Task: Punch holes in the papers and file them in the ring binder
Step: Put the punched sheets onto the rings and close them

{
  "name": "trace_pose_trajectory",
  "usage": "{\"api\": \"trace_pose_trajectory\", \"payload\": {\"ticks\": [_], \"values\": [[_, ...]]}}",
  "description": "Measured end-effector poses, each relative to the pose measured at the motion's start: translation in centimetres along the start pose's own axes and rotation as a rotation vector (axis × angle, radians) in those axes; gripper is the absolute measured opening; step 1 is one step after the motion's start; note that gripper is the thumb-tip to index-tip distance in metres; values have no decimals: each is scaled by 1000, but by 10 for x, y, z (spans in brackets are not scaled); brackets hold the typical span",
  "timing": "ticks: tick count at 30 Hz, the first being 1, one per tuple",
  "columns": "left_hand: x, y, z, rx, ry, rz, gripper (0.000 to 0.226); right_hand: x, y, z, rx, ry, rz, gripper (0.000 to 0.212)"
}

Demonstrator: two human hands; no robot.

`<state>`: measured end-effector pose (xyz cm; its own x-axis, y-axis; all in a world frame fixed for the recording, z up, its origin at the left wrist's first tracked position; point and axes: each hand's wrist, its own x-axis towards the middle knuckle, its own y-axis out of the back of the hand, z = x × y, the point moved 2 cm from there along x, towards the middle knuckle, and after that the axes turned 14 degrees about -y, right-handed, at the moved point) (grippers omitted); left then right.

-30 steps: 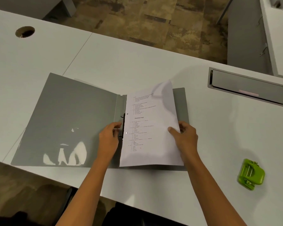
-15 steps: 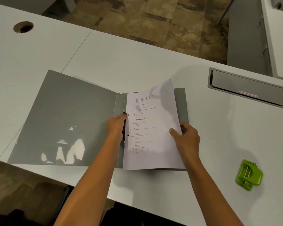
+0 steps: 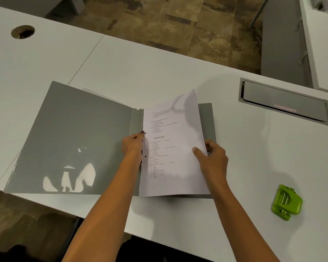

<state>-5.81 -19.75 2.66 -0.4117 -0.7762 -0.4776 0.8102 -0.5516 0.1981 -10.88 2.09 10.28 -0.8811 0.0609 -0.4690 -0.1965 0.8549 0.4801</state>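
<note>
Binder (image 3: 74, 138): one, grey, lying open and flat on the desk (image 3: 159, 63). The left cover is spread wide. The right cover is mostly under the paper.
Binder axis: the spine runs from the near desk edge towards the far edge, leaning slightly right.
Paper (image 3: 174, 148): one printed face shows. Whether more sheets lie beneath it cannot be told.
Paper position: over the binder's right cover, with its left edge at the spine.
Paper axis: the long side lies along the spine. The top of the text points away from the person and the punched edge faces left. The far right corner curls upward.
Holes (image 3: 145, 156): two, dark, in the paper's left margin, one beyond the other along the spine.
Left hand (image 3: 133, 146): one, with fingers curled against the paper's punched edge at the spine. Whether it pinches the sheet or the ring cannot be told.
Right hand (image 3: 214, 159): one, gripping the paper's right edge, with the thumb on top and the fingers curled beneath.
Punch (image 3: 286, 202): one, green, on the desk well to the right of the binder, near the front edge and untouched.
Hatch (image 3: 284, 103): one, grey, set into the desk beyond the punch.
Grommet hole (image 3: 22, 32): one, round, at the far left of the desk.
</note>
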Motion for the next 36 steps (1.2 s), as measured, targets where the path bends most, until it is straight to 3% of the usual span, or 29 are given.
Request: {"api": "trace_pose_trajectory", "payload": {"ticks": [4,12,16,36], "values": [[4,1,-3,38,1,0,21,-4,-3,-4,17,23,-20,17],[3,-2,-3,34,17,-6,10,-1,-5,-7,10,30,28,15],[0,-1,-5,33,9,-47,12,2,-2,-6,-19,39,62,23],[-2,-1,-3,34,8,-118,15,-2,9,3,-95,11,47,26]]}}
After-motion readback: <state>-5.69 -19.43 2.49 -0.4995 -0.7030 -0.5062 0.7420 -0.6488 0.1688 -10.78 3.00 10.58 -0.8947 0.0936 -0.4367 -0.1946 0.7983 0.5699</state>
